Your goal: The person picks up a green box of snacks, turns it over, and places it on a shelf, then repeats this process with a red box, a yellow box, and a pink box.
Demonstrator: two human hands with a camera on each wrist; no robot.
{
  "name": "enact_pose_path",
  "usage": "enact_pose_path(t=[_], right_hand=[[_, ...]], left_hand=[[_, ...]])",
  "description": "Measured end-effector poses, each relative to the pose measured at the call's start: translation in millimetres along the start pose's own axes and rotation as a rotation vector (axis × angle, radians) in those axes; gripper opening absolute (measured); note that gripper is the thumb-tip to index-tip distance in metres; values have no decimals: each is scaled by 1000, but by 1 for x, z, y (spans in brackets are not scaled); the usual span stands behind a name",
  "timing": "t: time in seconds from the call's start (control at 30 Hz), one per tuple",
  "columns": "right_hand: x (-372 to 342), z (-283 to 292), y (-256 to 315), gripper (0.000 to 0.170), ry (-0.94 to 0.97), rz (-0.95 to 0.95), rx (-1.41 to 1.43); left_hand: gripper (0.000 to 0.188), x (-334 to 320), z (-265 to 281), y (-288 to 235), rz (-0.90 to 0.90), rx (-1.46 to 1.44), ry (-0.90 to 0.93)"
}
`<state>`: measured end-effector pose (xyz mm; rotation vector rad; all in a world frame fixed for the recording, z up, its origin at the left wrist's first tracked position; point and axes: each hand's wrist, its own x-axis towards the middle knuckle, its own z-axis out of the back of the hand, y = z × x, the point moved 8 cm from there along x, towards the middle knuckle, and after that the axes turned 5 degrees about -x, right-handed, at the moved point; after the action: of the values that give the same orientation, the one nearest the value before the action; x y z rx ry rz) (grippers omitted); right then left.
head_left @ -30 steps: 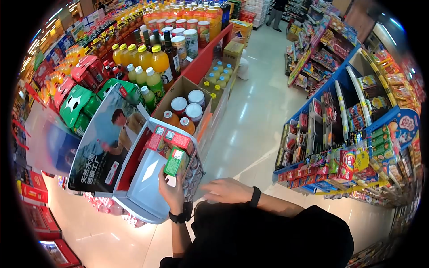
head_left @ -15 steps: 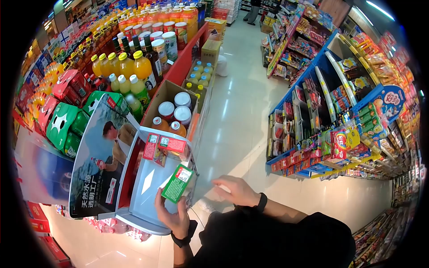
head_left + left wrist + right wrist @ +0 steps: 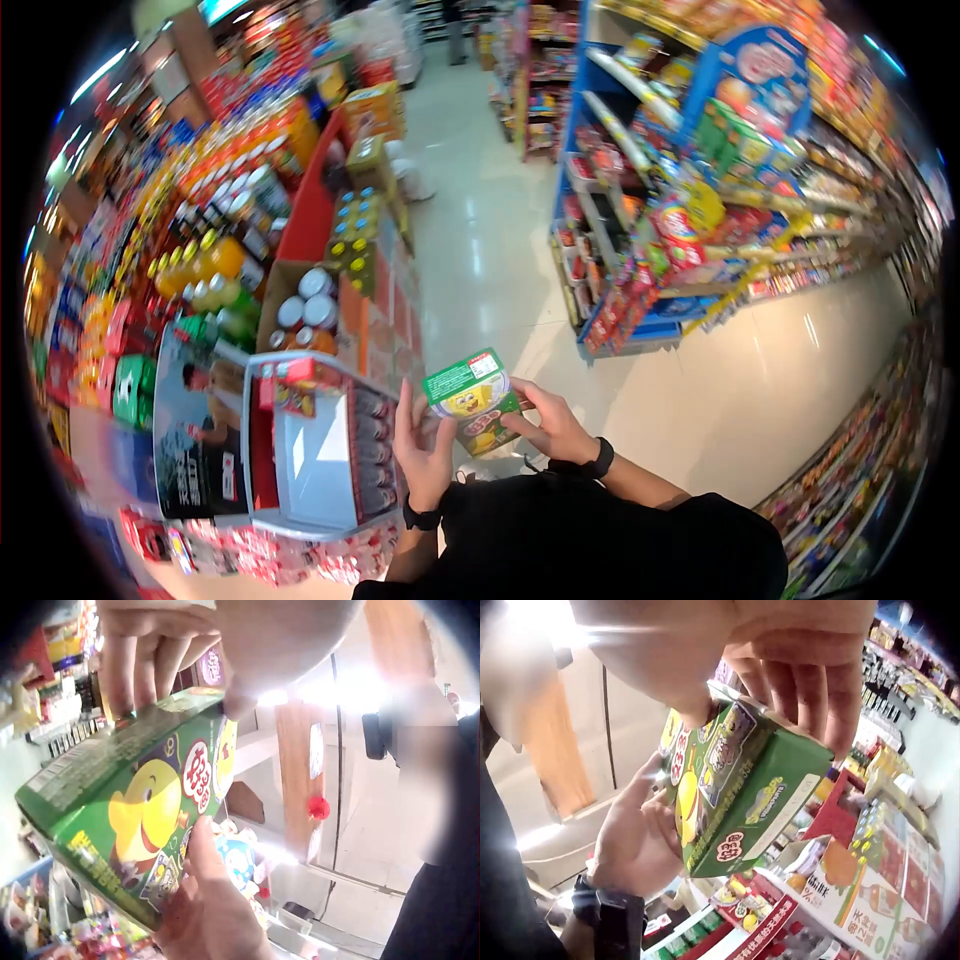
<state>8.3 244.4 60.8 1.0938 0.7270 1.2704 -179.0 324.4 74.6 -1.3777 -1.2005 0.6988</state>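
Note:
A green snack box (image 3: 465,380) with a yellow cartoon character is held in front of the body, to the right of a pale grey bin (image 3: 310,528). My left hand (image 3: 425,455) grips its left side, thumb toward the body. On the other side, my right hand (image 3: 550,425) holds it with the thumb across the printed face and the fingers behind. Close up in the right wrist view, the box (image 3: 727,795) is tilted, with one green end panel facing the camera. The left wrist view shows the box's (image 3: 150,802) printed front between both hands.
Red snack boxes (image 3: 310,372) lie at the bin's far end. A poster board (image 3: 195,430) stands at its left, with bottled drinks (image 3: 225,255) and cartons (image 3: 365,330) beyond. A blue snack rack (image 3: 570,200) stands across the tiled aisle (image 3: 480,270).
The box has moved from over the bin, in the left hand alone, to the right in front of the body. The right hand has come onto it. The head view has turned rightward.

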Motion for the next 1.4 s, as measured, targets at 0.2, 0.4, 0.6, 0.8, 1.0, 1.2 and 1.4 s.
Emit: enact_pose_path(t=[0.2,0.4,0.6,0.8,1.0,1.2,1.4], right_hand=[[-106,117,-40,58,-350,-101,109],[-219,208,-61,65,-635,-177,127],[-295,277,-69,61,-851,-189,120],[-324,335,-58,45,-1050,-124,-103],[-311,376,-84,48,-1127,-139,-38],[-272,448,-84,55,-1049,-137,-482],[-221,518,-89,58,-1008,-46,-720]], left_hand=[[53,-43,-130,39,82,115,317],[53,-94,-264,53,92,60,588],[44,-129,-373,61,98,-46,760],[43,-137,-447,33,-105,48,870],[41,-116,-500,53,-206,117,900],[45,-72,-573,72,-176,15,848],[48,-22,-626,88,-259,-29,778]])
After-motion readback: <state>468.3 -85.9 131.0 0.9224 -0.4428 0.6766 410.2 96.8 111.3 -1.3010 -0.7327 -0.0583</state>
